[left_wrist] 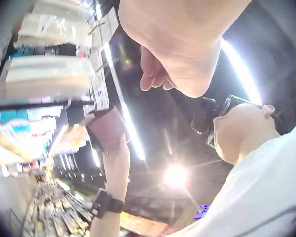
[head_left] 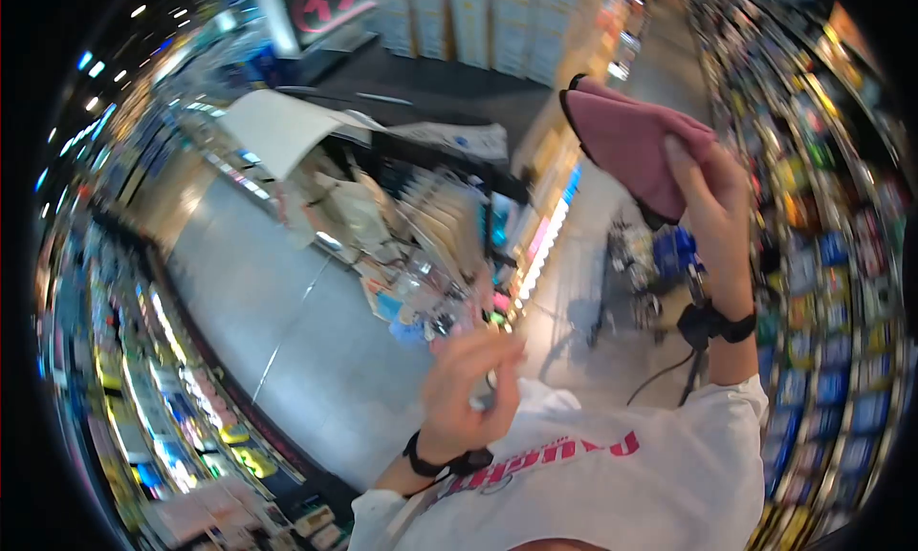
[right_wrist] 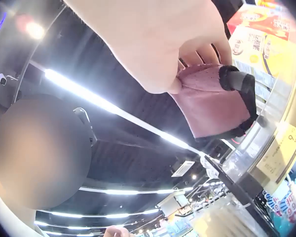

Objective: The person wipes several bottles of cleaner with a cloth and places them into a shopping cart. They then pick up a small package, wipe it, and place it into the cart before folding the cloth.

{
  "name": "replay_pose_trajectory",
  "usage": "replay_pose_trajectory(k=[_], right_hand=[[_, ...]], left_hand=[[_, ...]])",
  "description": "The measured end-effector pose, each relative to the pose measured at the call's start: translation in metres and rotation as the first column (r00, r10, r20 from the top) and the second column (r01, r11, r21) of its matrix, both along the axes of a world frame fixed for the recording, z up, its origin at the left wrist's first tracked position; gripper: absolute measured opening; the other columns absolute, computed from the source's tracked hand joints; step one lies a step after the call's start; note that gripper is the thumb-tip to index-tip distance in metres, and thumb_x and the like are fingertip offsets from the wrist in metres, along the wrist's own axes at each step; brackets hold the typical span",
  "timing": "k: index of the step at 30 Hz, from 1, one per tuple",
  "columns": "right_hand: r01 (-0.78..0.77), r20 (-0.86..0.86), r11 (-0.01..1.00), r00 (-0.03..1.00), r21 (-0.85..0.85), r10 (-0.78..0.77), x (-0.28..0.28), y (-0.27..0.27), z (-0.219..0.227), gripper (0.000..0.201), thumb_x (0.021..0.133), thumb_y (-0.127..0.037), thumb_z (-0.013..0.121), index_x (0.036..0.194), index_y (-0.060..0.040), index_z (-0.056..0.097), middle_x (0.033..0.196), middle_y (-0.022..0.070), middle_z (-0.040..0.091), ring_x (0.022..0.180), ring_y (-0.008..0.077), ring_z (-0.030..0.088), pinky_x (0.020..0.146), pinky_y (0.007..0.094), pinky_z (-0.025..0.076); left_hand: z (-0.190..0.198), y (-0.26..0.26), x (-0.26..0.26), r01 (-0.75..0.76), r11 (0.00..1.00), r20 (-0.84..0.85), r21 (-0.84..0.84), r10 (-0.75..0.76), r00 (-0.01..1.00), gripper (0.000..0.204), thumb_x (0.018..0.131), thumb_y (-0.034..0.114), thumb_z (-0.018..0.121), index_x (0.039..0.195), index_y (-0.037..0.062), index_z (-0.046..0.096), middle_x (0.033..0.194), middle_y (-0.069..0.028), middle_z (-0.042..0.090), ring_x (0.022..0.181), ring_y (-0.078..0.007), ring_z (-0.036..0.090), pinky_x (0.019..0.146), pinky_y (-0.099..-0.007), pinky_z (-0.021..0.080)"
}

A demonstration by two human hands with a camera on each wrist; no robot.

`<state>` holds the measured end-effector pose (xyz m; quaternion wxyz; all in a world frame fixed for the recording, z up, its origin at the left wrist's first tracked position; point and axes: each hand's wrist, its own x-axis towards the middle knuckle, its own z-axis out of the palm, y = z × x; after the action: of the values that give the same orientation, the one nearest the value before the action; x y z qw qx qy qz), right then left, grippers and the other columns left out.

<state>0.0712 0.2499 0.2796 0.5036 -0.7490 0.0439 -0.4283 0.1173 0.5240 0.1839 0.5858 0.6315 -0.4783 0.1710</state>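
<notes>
A pink cloth item with black edging is pinched between the thumb and fingers of my right hand, raised at the right of the head view. In the right wrist view, fingers curl over one end of the pink item while its black-edged part hangs free. My left hand is lower, in front of the white shirt, its fingers loosely bent; the left wrist view shows no object in this hand. A gap separates the left hand from the pink item.
Packaged goods hang on a display rack ahead of the left hand. A shopping cart stands below the right hand. Stocked shelves run along the right side, and more shelves curve along the left. Grey floor shows between them.
</notes>
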Motion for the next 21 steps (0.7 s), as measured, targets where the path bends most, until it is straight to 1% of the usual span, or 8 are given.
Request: replay_pose_trajectory(k=[2, 4, 6, 8, 9, 13, 18, 21], right_hand=[[0.065, -0.177, 0.997, 0.983, 0.041, -0.057, -0.039, 0.012, -0.03, 0.029, 0.098, -0.015, 0.067, 0.118, 0.0054, 0.068, 0.095, -0.0022, 0.069, 0.084, 0.003, 0.059, 0.073, 0.0206, 0.048], [0.133, -0.325, 0.962, 0.944, 0.238, -0.05, -0.069, 0.035, -0.062, 0.029, 0.098, -0.018, 0.068, 0.115, 0.0053, 0.069, 0.094, -0.0001, 0.069, 0.084, 0.0032, 0.06, 0.072, 0.0209, 0.049], [0.187, -0.386, 0.892, 0.922, 0.411, -0.016, -0.093, 0.051, -0.106, 0.03, 0.098, -0.021, 0.068, 0.114, 0.0048, 0.069, 0.097, 0.0022, 0.07, 0.087, 0.0044, 0.061, 0.074, 0.0216, 0.05], [0.123, -0.271, 0.761, 0.96, 0.637, 0.071, -0.116, 0.077, -0.13, 0.034, 0.098, -0.022, 0.068, 0.119, 0.0047, 0.067, 0.103, 0.0028, 0.069, 0.09, 0.0059, 0.063, 0.076, 0.0222, 0.051], [0.149, -0.311, 0.691, 0.944, 0.707, 0.114, -0.134, 0.084, -0.141, 0.04, 0.098, -0.021, 0.066, 0.129, 0.0044, 0.061, 0.115, 0.0052, 0.067, 0.099, 0.009, 0.064, 0.084, 0.0243, 0.052], [0.105, -0.196, 0.585, 0.976, 0.804, 0.095, -0.188, 0.103, -0.159, 0.052, 0.096, -0.014, 0.068, 0.14, 0.0057, 0.048, 0.131, 0.0093, 0.061, 0.119, 0.014, 0.059, 0.099, 0.0299, 0.049], [0.22, -0.256, 0.629, 0.966, 0.745, -0.034, -0.232, 0.1, -0.183, 0.059, 0.092, -0.008, 0.072, 0.142, 0.0067, 0.045, 0.126, 0.0113, 0.063, 0.112, 0.014, 0.063, 0.095, 0.0279, 0.051], [0.308, -0.296, 0.614, 0.947, 0.727, -0.125, -0.254, 0.084, -0.193, 0.062, 0.091, -0.007, 0.074, 0.143, 0.0074, 0.044, 0.121, 0.0122, 0.065, 0.105, 0.0139, 0.065, 0.093, 0.0262, 0.052]], left_hand=[[0.0, -0.02, -0.007, 0.181, 0.983, -0.137, 0.032, -0.175, 0.975, 0.033, 0.081, -0.008, 0.069, 0.113, -0.0028, 0.064, 0.108, -0.0166, 0.065, 0.088, -0.0255, 0.065, 0.078, -0.0325, 0.052], [-0.017, -0.041, -0.014, 0.265, 0.963, -0.182, 0.055, -0.251, 0.951, 0.043, 0.079, -0.001, 0.078, 0.12, 0.0, 0.063, 0.113, -0.0153, 0.063, 0.094, -0.0254, 0.064, 0.08, -0.033, 0.052], [-0.036, -0.062, -0.022, 0.366, 0.919, -0.255, 0.148, -0.322, 0.912, 0.053, 0.076, 0.005, 0.084, 0.125, 0.0033, 0.063, 0.118, -0.0137, 0.061, 0.1, -0.0254, 0.063, 0.083, -0.0339, 0.053], [-0.063, -0.079, -0.034, 0.49, 0.862, -0.348, 0.131, -0.423, 0.837, 0.057, 0.075, 0.009, 0.086, 0.128, 0.0046, 0.062, 0.119, -0.0127, 0.059, 0.103, -0.0255, 0.063, 0.085, -0.0351, 0.056], [-0.072, -0.081, -0.043, 0.528, 0.838, -0.425, 0.14, -0.43, 0.796, 0.051, 0.078, 0.006, 0.083, 0.124, 0.0009, 0.064, 0.116, -0.0123, 0.061, 0.105, -0.0232, 0.064, 0.087, -0.0342, 0.058], [-0.103, -0.084, -0.074, 0.676, 0.735, -0.638, 0.042, -0.502, 0.585, 0.032, 0.085, -0.001, 0.076, 0.116, -0.0051, 0.066, 0.111, -0.0109, 0.063, 0.102, -0.0175, 0.068, 0.087, -0.0296, 0.059], [-0.12, -0.094, -0.101, 0.754, 0.646, -0.714, 0.122, -0.47, 0.518, 0.031, 0.085, -0.003, 0.076, 0.114, -0.0053, 0.066, 0.11, -0.0104, 0.063, 0.103, -0.0177, 0.068, 0.087, -0.0304, 0.06], [-0.12, -0.109, -0.119, 0.835, 0.545, -0.665, 0.076, -0.596, 0.45, 0.037, 0.082, -0.003, 0.079, 0.116, -0.0051, 0.066, 0.11, -0.0102, 0.064, 0.102, -0.0174, 0.068, 0.089, -0.0316, 0.06]])
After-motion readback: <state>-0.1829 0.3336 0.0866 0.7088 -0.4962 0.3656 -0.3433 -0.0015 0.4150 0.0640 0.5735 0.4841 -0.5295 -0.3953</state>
